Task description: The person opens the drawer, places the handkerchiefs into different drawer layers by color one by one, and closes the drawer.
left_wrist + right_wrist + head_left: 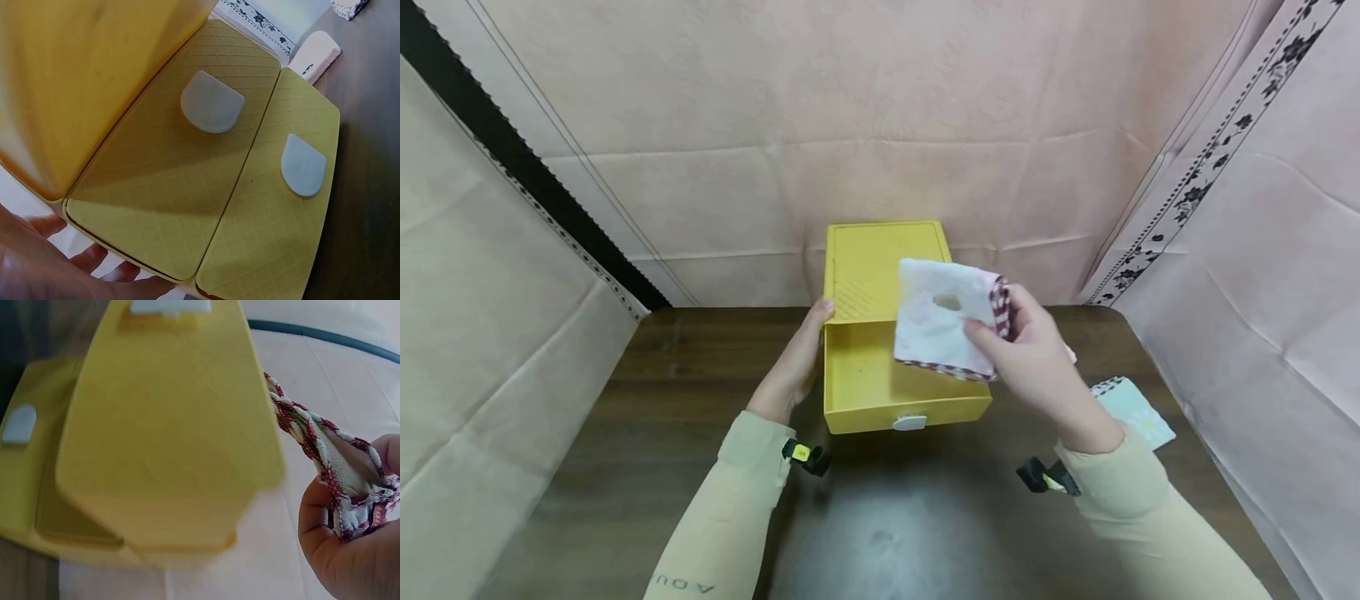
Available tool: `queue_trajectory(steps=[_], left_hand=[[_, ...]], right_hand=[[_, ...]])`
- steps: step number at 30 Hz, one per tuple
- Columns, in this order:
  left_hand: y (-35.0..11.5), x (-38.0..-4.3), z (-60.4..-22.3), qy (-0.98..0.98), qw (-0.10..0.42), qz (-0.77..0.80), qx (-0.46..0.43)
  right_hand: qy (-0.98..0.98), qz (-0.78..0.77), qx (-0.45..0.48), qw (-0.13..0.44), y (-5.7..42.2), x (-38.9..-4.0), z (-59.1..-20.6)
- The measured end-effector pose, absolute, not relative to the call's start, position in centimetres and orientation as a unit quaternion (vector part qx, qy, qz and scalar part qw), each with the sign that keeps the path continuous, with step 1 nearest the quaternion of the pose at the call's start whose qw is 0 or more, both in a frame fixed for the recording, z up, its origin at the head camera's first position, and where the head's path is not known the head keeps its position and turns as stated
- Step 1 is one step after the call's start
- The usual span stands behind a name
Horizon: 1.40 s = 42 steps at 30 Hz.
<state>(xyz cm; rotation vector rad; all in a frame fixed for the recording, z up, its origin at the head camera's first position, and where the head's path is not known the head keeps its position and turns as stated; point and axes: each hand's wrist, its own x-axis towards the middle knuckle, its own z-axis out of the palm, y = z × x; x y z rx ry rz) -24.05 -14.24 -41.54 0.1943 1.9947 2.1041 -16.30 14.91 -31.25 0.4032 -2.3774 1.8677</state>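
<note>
A yellow drawer box (883,267) stands at the back of the table, its top drawer (865,379) pulled out. Two lower drawers (156,181) are closed, each with a white tab handle. My left hand (797,367) rests against the box's left side, fingers (87,256) along its edge in the left wrist view. My right hand (1037,354) pinches a folded white handkerchief (936,312) with a dark red checked border, thumb on top. The handkerchief overlaps the open drawer in the head view. In the right wrist view the handkerchief (340,469) shows edge-on beside the drawer front.
A folded light blue cloth (1138,417) lies on the table (880,533) at the right, partly behind my right wrist. A pale pink folded cloth (317,55) lies beside the box in the left wrist view. Pale fabric (865,100) hangs behind and on both sides.
</note>
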Motion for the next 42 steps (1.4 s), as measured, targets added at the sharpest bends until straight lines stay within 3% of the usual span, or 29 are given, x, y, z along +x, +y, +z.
queue_trajectory(steps=[14, 24, 35, 42], left_hand=[[-14.0, -24.1, -41.9, 0.659, 0.109, 0.741, 0.066], [-14.0, -24.0, -41.8, 0.675, 0.106, 0.728, 0.057], [-13.6, -23.5, -41.1, 0.683, 0.112, 0.719, 0.061], [-13.6, -22.1, -39.1, 0.692, 0.122, 0.708, 0.071]], right_hand=[[-0.82, 0.549, 0.159, -0.02, 9.5, -17.1, -32.9], [-0.883, 0.449, 0.138, -0.007, 9.1, -17.1, -33.6], [-0.924, 0.357, 0.113, 0.08, 9.6, -16.6, -33.5], [-0.961, 0.252, 0.108, 0.038, 9.5, -17.1, -33.3]])
